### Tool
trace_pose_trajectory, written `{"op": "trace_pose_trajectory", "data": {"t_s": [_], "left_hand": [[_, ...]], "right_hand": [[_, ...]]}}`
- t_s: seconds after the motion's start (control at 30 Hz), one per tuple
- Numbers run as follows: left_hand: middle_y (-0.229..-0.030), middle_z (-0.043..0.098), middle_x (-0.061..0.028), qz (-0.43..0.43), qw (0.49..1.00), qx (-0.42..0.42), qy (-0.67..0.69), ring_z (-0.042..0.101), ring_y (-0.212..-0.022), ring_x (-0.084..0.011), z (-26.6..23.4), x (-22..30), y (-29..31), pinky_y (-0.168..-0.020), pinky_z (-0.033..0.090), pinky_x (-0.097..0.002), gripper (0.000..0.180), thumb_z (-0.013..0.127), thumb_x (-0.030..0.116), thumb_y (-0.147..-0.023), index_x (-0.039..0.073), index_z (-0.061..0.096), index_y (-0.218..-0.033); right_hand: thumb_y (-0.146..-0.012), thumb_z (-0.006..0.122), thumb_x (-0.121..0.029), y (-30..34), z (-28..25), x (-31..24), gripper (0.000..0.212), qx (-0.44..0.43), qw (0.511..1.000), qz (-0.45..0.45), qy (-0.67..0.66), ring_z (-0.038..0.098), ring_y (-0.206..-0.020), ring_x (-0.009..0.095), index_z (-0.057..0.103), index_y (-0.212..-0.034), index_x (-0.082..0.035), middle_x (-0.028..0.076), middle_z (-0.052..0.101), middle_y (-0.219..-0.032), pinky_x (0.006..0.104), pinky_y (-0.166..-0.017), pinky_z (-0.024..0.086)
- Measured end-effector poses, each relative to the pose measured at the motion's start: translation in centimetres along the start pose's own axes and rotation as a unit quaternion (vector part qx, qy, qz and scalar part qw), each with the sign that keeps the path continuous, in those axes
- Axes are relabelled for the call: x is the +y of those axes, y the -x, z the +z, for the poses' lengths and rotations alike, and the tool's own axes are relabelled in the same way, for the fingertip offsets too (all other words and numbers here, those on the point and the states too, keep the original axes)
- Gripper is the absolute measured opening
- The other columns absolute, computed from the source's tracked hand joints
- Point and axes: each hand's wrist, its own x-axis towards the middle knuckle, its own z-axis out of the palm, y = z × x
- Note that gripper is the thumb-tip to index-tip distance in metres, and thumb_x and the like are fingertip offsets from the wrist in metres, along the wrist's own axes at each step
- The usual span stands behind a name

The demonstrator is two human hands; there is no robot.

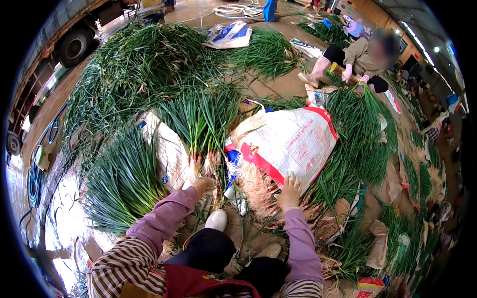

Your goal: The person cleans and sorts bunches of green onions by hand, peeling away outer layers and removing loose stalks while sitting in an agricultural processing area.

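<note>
My left hand (202, 186), in a pale glove, is closed around the root end of some green onions (201, 121), whose leaves fan away from me; the fingers show only in part. My right hand (289, 191), gloved too, lies with fingers spread on the near edge of a white woven sack (303, 141) with red trim. That sack covers a heap of green onions with pale roots (256, 184) sticking out on the near side. A thick bunch of dark green onions (121, 179) lies left of my left arm, beside another white sack (169, 149).
A large heap of loose green leaves (149, 64) rises at the far left, near a parked truck (74, 47). Another person (360, 54) sits at the far right handling green onions. More green onions (362, 129) lie on the right. A blue hose (35, 184) runs along the left.
</note>
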Motion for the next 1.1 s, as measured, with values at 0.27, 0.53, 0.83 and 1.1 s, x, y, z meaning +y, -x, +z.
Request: {"op": "trace_pose_trajectory", "data": {"t_s": [0.27,0.53,0.83,1.1], "left_hand": [[-0.082,0.056,-0.0078,0.334,0.508,0.065,-0.792,0.056,-0.086,-0.0254,1.5,4.6,-14.2,-0.072,0.047,-0.0341,0.011,0.062,0.008,-0.067,0.007,0.061,-0.077],[-0.136,0.041,-0.0238,0.316,0.883,0.069,-0.34,0.037,-0.128,-0.0332,15.6,9.4,-16.7,-0.104,0.032,-0.0364,0.096,0.071,0.055,-0.07,-0.001,0.033,-0.138],[-0.141,0.035,-0.0183,0.202,0.962,-0.144,-0.116,0.04,-0.127,-0.0269,22.8,7.8,-15.8,-0.103,0.036,-0.0365,0.098,0.076,0.01,-0.073,0.002,0.008,-0.144],[-0.118,0.05,-0.0072,0.042,0.979,-0.195,0.032,0.053,-0.106,-0.0175,30.8,-7.4,-9.8,-0.097,0.044,-0.0324,0.051,0.062,0.003,-0.084,0.005,0.039,-0.129]], "right_hand": [[-0.083,0.058,-0.014,-1.6,7.3,7.1,0.051,0.194,0.823,0.119,-0.521,0.045,-0.12,0.026,0.045,-0.13,0.0,0.01,0.049,-0.131,0.0396,-0.099,0.037],[-0.094,0.047,-0.026,7.2,16.8,17.9,0.045,0.227,0.281,0.353,-0.863,0.043,-0.12,0.025,0.037,-0.134,-0.009,0.011,0.042,-0.133,0.0401,-0.094,0.042],[-0.095,0.047,-0.026,7.0,11.6,19.6,0.043,0.422,0.477,0.227,-0.737,0.046,-0.117,0.025,0.041,-0.132,-0.004,0.011,0.04,-0.134,0.0383,-0.1,0.04],[-0.089,0.052,-0.021,7.2,1.7,34.4,0.039,0.402,0.551,0.345,-0.646,0.055,-0.106,0.027,0.052,-0.122,-0.001,0.02,0.054,-0.118,0.0372,-0.087,0.044]]}}
